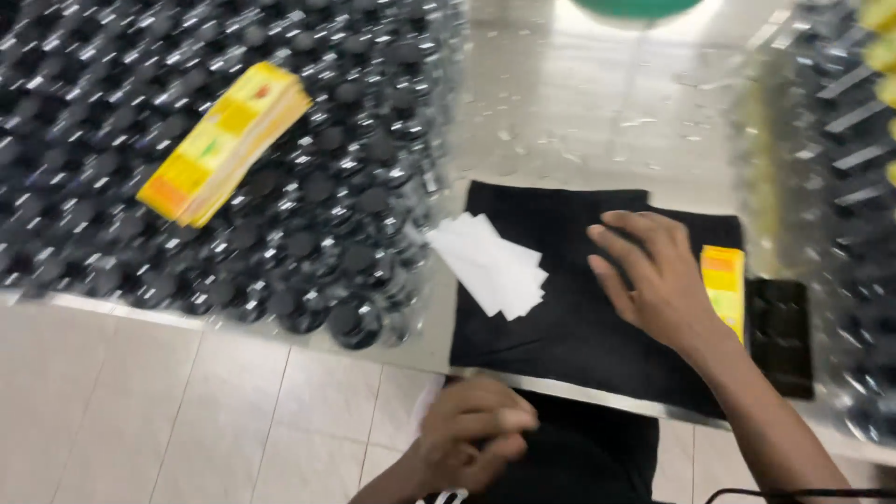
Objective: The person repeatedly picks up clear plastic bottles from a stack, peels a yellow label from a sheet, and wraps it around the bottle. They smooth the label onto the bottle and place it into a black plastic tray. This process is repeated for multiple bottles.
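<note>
We see the right hand (653, 275) lying palm down and open on a black cloth (560, 327) that is spread flat over the shiny metal tabletop (597, 112), its fingers stretched toward the left and holding nothing. Just left of those fingers, a small fan of white paper slips (490, 263) rests partly on the cloth's left edge and partly on the bare metal. Just beside the right hand's wrist, on its right, a small stack of yellow labels (724, 285) lies on the cloth, and a dark flat device (780, 331) sits just beyond them. The left hand (471, 443) is down below the tabletop's near edge, curled into a loose fist; we cannot tell whether it grips anything. To the far left, a thicker bundle of yellow labels (224, 140) rests tilted on top of a dense field of black-capped jars (308, 233), well apart from both hands. More jars (840, 140) crowd the right edge, blurred.
</note>
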